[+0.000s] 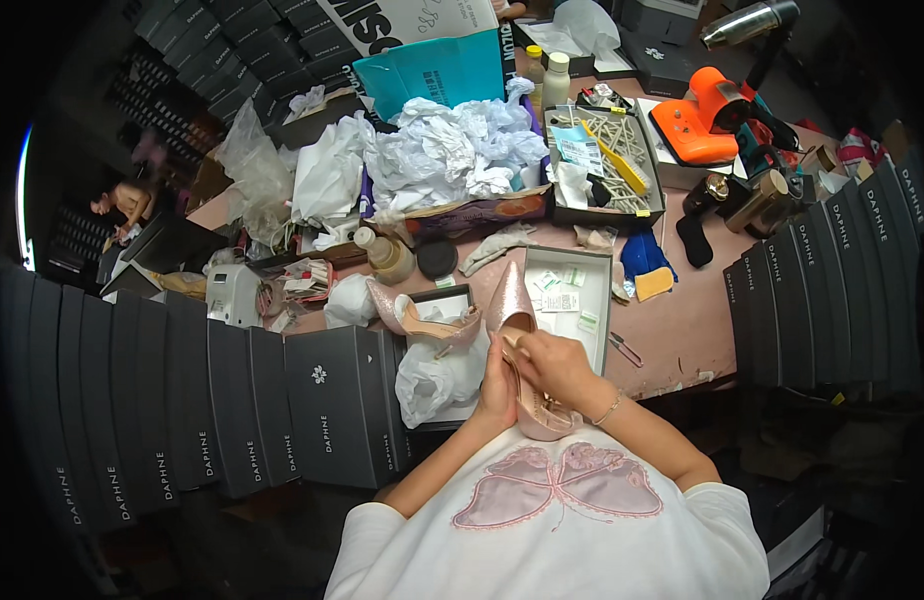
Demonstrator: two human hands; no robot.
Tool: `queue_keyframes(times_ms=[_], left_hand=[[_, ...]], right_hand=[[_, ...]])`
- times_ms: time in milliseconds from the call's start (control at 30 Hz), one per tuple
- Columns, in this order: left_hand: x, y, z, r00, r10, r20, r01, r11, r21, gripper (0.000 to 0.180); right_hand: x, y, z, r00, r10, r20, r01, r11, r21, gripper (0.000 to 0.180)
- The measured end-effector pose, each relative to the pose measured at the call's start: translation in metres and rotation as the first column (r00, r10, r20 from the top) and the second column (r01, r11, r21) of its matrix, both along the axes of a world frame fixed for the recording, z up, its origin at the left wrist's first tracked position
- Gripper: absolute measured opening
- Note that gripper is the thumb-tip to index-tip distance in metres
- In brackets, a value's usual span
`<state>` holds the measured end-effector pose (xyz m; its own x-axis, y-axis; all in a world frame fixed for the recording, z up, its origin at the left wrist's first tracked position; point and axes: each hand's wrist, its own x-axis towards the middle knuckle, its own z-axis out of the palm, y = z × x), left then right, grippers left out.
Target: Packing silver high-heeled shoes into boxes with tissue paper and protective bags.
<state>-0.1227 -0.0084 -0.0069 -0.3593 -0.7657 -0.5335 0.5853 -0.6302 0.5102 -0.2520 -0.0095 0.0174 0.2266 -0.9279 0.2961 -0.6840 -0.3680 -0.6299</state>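
Note:
Close to my body, I hold a glittery pink pointed-toe shoe (512,297) with its toe aimed away from me. My left hand (496,388) is wrapped round the shoe's left side. The fingers of my right hand (560,370) are curled together at the shoe's opening; whatever they pinch there is hidden. A matching pink shoe (437,328) lies to the left on white tissue paper (432,385). Just beyond my right hand is an open white-lined box (598,275) with small papers and sachets in it.
Stacked dark grey shoeboxes (332,390) wall off both sides. Crumpled white paper fills a carton (462,222) at the back. Bottles (390,258), a tray of thin sticks (622,150), an orange device (702,115), tweezers (625,350) and a tan sponge (655,283) surround the work area.

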Motion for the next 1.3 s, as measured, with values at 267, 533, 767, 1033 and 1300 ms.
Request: queue_keyframes(times_ms=[267, 533, 767, 1033, 1300], left_hand=[[0.014, 0.006, 0.0, 0.999, 0.03, -0.015, -0.03, 0.999, 0.019, 0.075], [0.01, 0.008, 0.0, 0.995, 0.074, -0.064, -0.077, 0.996, -0.045, 0.071], [0.008, 0.008, -0.013, 0.999, 0.035, -0.018, -0.034, 0.999, 0.039, 0.051], [0.038, 0.014, -0.033, 0.985, 0.113, 0.128, -0.142, 0.958, 0.25, 0.042], [0.028, 0.011, -0.031, 0.991, 0.126, 0.031, -0.13, 0.969, 0.209, 0.064]], right_hand=[[-0.013, 0.017, -0.01, 0.991, 0.137, 0.007, -0.137, 0.99, 0.034, 0.015], [-0.01, 0.008, -0.02, 0.971, 0.155, -0.183, -0.193, 0.957, -0.217, 0.01], [-0.003, -0.041, -0.048, 0.98, 0.199, -0.009, -0.197, 0.974, 0.113, 0.016], [-0.055, -0.053, -0.118, 0.96, 0.06, -0.273, 0.054, 0.918, 0.393, 0.051], [-0.06, -0.023, -0.117, 0.909, -0.072, 0.41, -0.147, 0.866, 0.478, 0.057]])
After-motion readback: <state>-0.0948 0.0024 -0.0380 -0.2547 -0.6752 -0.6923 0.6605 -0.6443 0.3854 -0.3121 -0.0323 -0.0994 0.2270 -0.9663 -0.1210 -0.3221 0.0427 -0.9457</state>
